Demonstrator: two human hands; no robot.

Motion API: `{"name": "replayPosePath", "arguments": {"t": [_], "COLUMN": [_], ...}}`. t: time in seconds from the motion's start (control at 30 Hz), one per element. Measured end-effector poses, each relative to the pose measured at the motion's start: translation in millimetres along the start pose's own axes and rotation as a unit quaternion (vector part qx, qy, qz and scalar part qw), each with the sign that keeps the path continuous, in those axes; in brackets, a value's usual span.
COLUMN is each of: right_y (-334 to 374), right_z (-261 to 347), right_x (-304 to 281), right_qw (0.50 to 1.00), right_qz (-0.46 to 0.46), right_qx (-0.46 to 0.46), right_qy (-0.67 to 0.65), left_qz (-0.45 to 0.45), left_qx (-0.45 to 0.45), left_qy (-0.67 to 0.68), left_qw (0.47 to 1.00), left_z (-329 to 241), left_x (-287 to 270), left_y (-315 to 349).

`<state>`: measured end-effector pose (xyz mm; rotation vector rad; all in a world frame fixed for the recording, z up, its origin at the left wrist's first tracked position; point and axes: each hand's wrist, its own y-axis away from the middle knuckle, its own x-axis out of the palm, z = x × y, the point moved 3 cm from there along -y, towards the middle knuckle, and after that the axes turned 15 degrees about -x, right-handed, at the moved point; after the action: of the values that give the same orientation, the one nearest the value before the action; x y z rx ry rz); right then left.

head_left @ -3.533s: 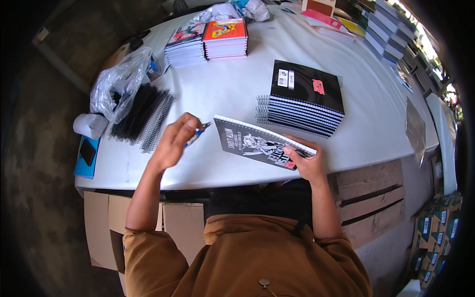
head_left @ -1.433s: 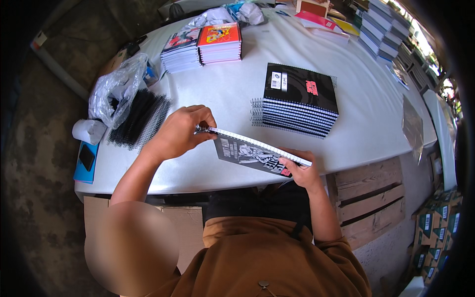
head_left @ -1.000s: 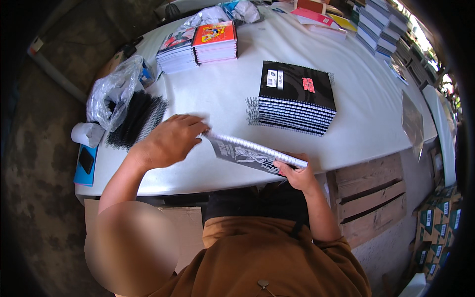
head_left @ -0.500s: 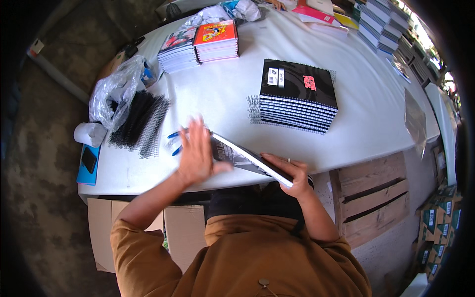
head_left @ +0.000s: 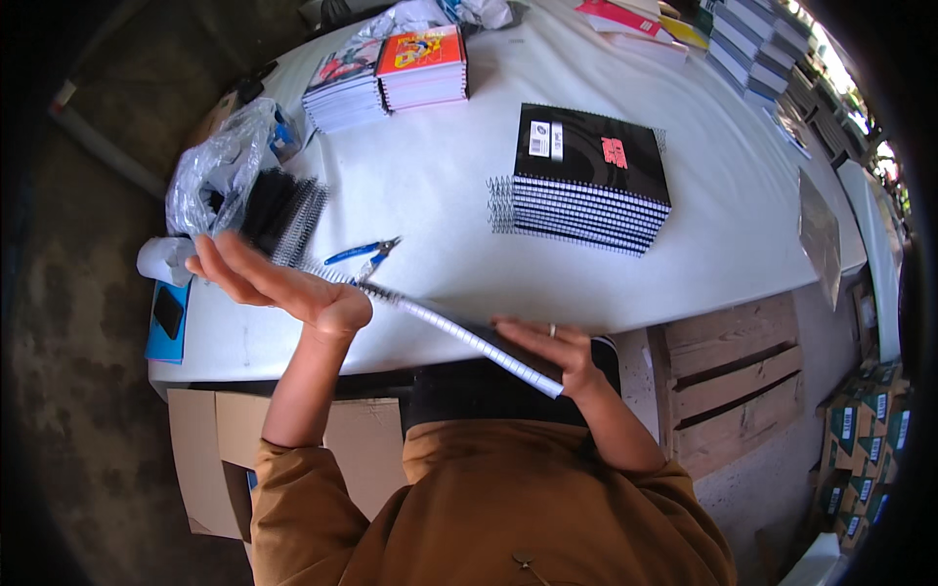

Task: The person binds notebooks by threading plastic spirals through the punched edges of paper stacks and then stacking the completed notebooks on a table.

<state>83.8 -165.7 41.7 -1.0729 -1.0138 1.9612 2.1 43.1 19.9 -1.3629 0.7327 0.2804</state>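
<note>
Head view: the right hand clasps a spiral notebook by its near end, fingers flat along the cover, while the left hand has its fingers outstretched, blue-handled cutters lying to their right.

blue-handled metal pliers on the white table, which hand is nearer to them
Left: the left hand is open, just to the lower left of the blue-handled metal pliers; the right hand is farther off to their lower right, holding a dark-covered notebook.
</note>
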Motion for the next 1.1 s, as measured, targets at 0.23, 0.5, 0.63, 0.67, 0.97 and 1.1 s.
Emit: {"name": "replayPosePath", "arguments": {"t": [0.23,0.5,0.63,0.67,0.97,1.1], "right_y": [7,10,1,4,0,3], "right_z": [5,1,6,3,6,3], "right_x": [-2,-6,1,-4,6,8], "right_qw": [0.998,0.999,1.0,1.0,0.999,0.998], "right_qz": [-0.012,-0.032,-0.017,-0.024,-0.036,-0.055], "right_qx": [-0.006,0.035,-0.022,0.009,0.033,0.026], "right_qy": [0.054,-0.001,0.005,0.015,0.01,-0.014], "left_qz": [0.093,-0.115,-0.122,-0.002,0.001,0.107], "left_qx": [0.025,0.102,-0.054,-0.141,-0.047,0.098], "left_qy": [0.039,-0.1,0.007,0.089,0.108,0.037], "left_qw": [0.995,0.983,0.991,0.986,0.993,0.989], "left_z": [-9,-15,-8,-16,-38,-23], "left_x": [3,14,17,21,21,23], "left_y": [14,-15,-40,-26,-15,10]}}
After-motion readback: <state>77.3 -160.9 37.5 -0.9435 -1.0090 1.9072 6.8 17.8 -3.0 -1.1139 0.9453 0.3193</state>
